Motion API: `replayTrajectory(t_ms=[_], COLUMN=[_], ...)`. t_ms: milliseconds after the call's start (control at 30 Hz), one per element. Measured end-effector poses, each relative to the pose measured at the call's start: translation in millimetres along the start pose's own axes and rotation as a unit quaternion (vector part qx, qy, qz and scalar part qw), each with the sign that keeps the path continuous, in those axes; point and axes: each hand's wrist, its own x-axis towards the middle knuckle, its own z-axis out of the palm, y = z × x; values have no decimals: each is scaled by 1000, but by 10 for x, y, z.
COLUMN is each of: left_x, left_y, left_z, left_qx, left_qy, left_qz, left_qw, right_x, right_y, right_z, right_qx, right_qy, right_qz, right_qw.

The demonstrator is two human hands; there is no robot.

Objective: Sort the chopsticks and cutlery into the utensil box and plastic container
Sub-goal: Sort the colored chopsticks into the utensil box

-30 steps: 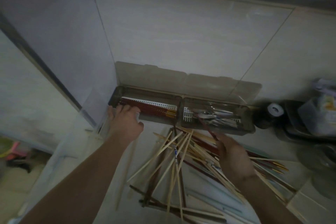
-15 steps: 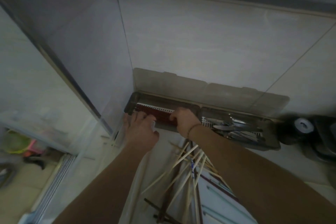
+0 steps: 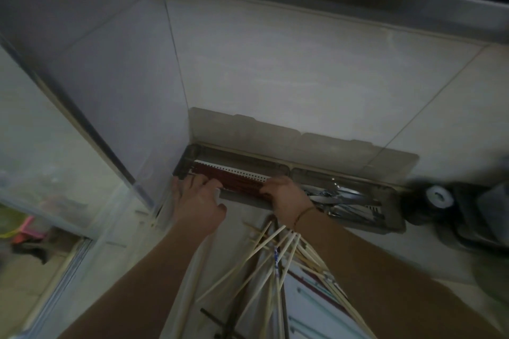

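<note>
Left hand (image 3: 197,202): fingers relaxed, resting on the left front rim of the long translucent grey plastic utensil box (image 3: 391,219). Right hand (image 3: 286,197): fingers curled onto the dark red chopsticks (image 3: 234,179) in the left compartment. Metal cutlery (image 3: 347,201) fills the right compartment. Loose pale wooden chopsticks (image 3: 264,270) lie on the white desk (image 3: 413,259) against a tiled wall (image 3: 303,63). No legible writing.

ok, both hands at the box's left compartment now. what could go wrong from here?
1. The right forearm lies across the loose pile of wooden chopsticks; pulling back could scatter them.
2. The left hand rests at the utensil box front edge; pressing might shift or tip it.
</note>
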Motion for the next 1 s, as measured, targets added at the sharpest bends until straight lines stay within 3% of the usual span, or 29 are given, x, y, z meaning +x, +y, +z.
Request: replayTrajectory(t_ms=[133,300,467,600,700,800,900,1000], left_x=[5,2,5,4,6,12,13,11], left_y=[-5,3,-5,-18,-6,-13,-26,-17], left_z=[-1,-29,-28,-15,1,15,34,28], left_qx=[4,18,30,25,26,26,24,22], left_qy=[-4,-17,-24,-27,-28,-25,-21,-19], left_qz=[1,2,8,10,6,1,0,1], left_qw=[1000,1000,999,999,999,999,999,1000], right_x=[-129,-78,212,356,366,161,-426,-1273], right_y=[26,96,-135,-259,-186,-124,-6,279], right_z=[-66,-112,-16,65,83,-49,-210,-177], right_qx=[-78,-31,55,-17,-20,75,154,123], right_qy=[47,93,36,-99,-108,26,215,271], right_qz=[19,79,34,74,67,42,68,175], right_qw=[996,992,997,992,992,996,962,939])
